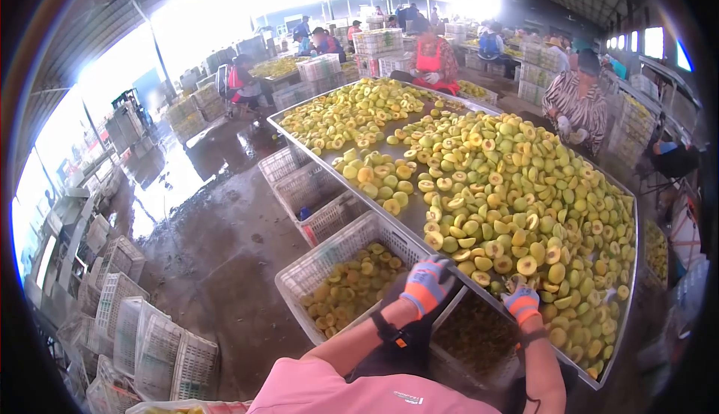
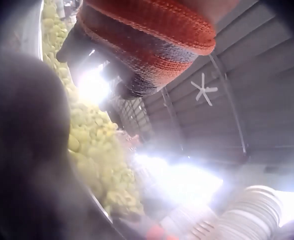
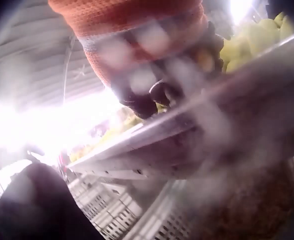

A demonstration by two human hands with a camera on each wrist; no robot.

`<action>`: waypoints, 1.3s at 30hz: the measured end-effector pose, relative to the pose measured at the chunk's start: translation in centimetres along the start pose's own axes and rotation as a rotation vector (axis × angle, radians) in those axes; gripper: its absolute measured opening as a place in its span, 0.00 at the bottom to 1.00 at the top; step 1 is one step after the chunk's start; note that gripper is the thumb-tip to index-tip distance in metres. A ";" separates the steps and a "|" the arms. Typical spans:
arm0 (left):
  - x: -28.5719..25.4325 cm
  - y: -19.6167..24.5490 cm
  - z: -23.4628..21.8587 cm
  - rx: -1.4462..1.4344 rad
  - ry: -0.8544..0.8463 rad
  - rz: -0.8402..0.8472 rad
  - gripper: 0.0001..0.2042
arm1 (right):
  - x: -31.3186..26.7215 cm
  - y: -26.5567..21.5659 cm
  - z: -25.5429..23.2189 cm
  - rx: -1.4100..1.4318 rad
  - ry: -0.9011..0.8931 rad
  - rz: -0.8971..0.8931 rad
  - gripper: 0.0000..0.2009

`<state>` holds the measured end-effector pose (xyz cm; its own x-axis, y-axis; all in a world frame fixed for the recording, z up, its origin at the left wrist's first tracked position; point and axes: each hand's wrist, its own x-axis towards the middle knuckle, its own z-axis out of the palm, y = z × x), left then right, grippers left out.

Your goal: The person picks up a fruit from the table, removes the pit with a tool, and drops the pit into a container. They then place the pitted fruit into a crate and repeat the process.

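Observation:
Halved yellow-green stone fruits [image 1: 517,197], some with brown pits showing, are heaped on a metal-rimmed table [image 1: 401,228]. My left hand [image 1: 427,285], in a grey and orange glove, hangs over the rim of a white crate [image 1: 296,294] beside the table. Its fingers bend loosely in the left wrist view, and no fruit shows in them. My right hand [image 1: 522,301], gloved alike, is at the table's near edge against the heap. In the right wrist view its fingers curl round a fruit half [image 3: 205,61], mostly hidden by the glove.
Below the near edge stands another crate [image 1: 468,373] with dark contents. More crates [image 1: 296,174] line the table's left side, and stacked crates [image 1: 142,339] stand on the wet floor. A person in a striped top [image 1: 580,103] sits across the table, another in a red apron [image 1: 431,58] beyond.

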<state>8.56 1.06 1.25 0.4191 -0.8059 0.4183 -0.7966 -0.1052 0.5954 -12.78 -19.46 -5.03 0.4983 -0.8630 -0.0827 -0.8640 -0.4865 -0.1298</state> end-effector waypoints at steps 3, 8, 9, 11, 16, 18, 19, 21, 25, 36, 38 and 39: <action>0.0 2.2 2.2 -0.047 -0.103 0.107 0.16 | -0.2 -1.0 -0.4 -0.093 -0.045 -0.098 0.31; -1.2 1.0 5.9 -0.027 -0.110 0.161 0.12 | -1.8 1.2 -0.9 -0.156 -0.004 -0.141 0.30; -1.5 0.6 6.0 -0.032 -0.138 0.137 0.12 | -1.8 1.4 -1.0 -0.191 0.007 -0.146 0.29; -2.3 1.1 6.1 -0.060 -0.195 0.116 0.10 | -1.7 1.9 -0.9 -0.123 -0.138 -0.047 0.28; -3.0 2.1 5.9 -0.127 -0.204 0.166 0.10 | 0.7 3.3 0.7 -0.181 -0.165 -0.174 0.27; -2.8 3.3 4.7 -0.100 -0.238 0.194 0.09 | 1.3 5.3 3.2 -0.147 -0.017 -0.129 0.30; -2.8 3.3 4.8 -0.166 -0.202 0.220 0.09 | 0.1 4.6 1.2 0.199 0.007 0.005 0.29; -2.9 3.6 5.4 -0.274 -0.144 0.091 0.10 | 1.8 7.6 3.2 0.944 -0.089 0.149 0.23; -2.6 5.4 7.6 -1.044 -0.201 -0.111 0.15 | -9.1 1.8 -2.3 1.170 0.246 -0.517 0.15; -3.7 9.9 3.6 -1.510 -0.438 -0.345 0.21 | -14.5 -3.7 -4.8 1.407 0.246 -0.289 0.13; -4.1 9.0 3.5 -1.388 -0.379 -0.138 0.21 | -12.4 -1.8 -1.3 0.717 0.688 -0.684 0.13; -4.2 8.4 3.5 -1.338 -0.361 -0.076 0.21 | -13.3 -2.6 -2.8 1.207 0.275 -0.512 0.13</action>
<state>-1.42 1.52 2.02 0.1442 -0.9495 0.2788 0.3276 0.3117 0.8919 -17.30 -7.11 -0.79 0.5906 -0.6896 0.4191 0.0889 -0.4606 -0.8831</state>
